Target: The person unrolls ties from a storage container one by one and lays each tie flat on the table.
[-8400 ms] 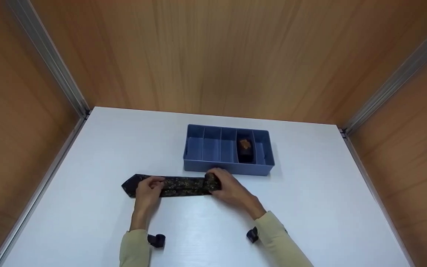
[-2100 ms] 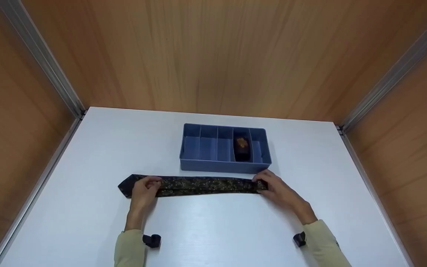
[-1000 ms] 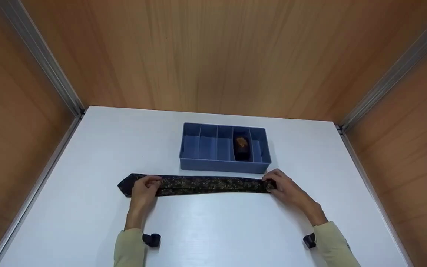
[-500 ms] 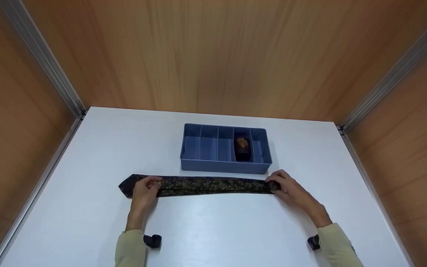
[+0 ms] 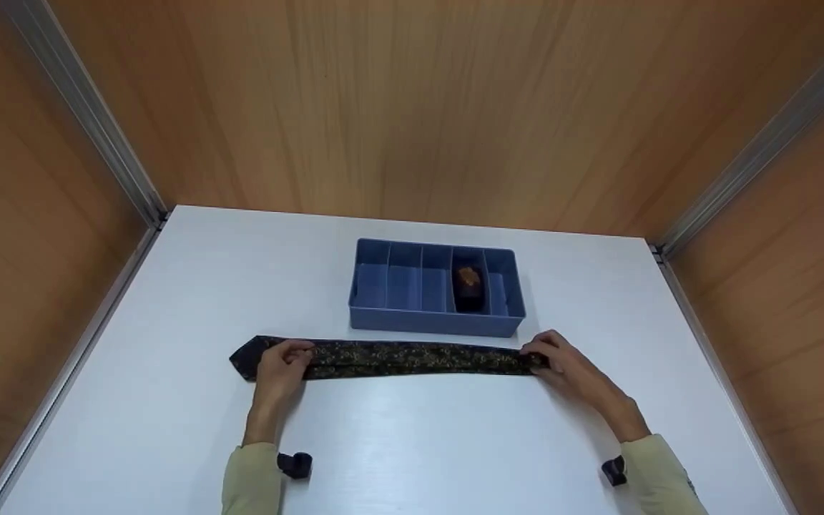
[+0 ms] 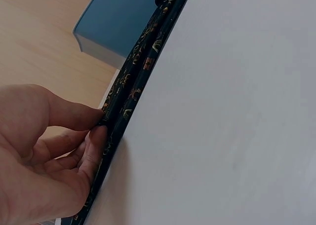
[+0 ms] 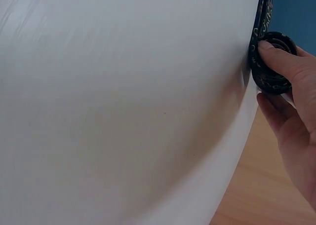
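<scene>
The step in hand, I judge, is unrolling the tie (image 5: 412,359), with a small coil yet to open at its narrow end. On the bench (image 5: 169,329), toward the left edge, the tie's broad pointed end (image 5: 244,357) lies flat; just right of it the left hand (image 5: 282,372) has thumb and fingers drawn together, pinching the cloth. From there the tie runs nearly parallel to the bench's back edge and well apart from it, passing in front of the blue box (image 5: 430,322). It is near black, with small gold and reddish figures and a lengthwise seam facing up, and it narrows gently rightward. In the box's fourth compartment from the left sits a dark bundle (image 5: 468,293) with an orange mark — perhaps another rolled tie. Farthest right, the right hand (image 5: 573,372) has thumb and fingers curved round the coil (image 7: 270,83), its wound layers showing. The next move calls for an even turn of that coil toward the bench's right edge — with the left fingers as anchor.
</scene>
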Demonstrator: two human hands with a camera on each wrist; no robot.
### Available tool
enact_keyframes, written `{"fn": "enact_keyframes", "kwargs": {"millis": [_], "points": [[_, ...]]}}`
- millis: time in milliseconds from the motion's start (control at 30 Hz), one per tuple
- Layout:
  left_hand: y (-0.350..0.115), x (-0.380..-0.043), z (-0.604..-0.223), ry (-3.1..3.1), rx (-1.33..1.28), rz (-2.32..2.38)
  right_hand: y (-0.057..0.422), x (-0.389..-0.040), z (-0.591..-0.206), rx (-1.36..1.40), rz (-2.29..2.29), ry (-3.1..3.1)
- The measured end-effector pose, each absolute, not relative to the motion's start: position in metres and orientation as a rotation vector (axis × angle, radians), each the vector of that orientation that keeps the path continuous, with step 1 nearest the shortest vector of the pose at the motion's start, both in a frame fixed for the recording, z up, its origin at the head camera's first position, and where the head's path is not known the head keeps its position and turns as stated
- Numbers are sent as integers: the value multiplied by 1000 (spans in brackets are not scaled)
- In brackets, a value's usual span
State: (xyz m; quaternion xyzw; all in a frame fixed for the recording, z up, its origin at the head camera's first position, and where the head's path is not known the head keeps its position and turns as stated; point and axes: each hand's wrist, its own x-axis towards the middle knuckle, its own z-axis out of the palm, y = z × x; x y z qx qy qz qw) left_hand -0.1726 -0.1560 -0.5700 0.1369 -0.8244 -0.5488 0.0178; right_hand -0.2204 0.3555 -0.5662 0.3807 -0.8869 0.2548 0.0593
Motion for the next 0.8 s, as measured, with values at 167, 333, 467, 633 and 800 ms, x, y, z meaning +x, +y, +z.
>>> {"fn": "enact_keyframes", "kwargs": {"millis": [167,333,467,633,800], "points": [[-156,-173,-570,-2571,430,-1707,357,-221,-567,1193,785,-2670],[-156,-173,-570,-2566,437,-1720,361,-220,-567,1175,802,-2717],[-156,-173,-571,-2565,438,-1717,363,-219,-565,1153,832,-2733],[-157,-173,-571,-2572,448,-1720,366,-218,-564,1132,832,-2732],[-156,-173,-570,-2572,457,-1728,370,-218,-565,1127,826,-2740]]}}
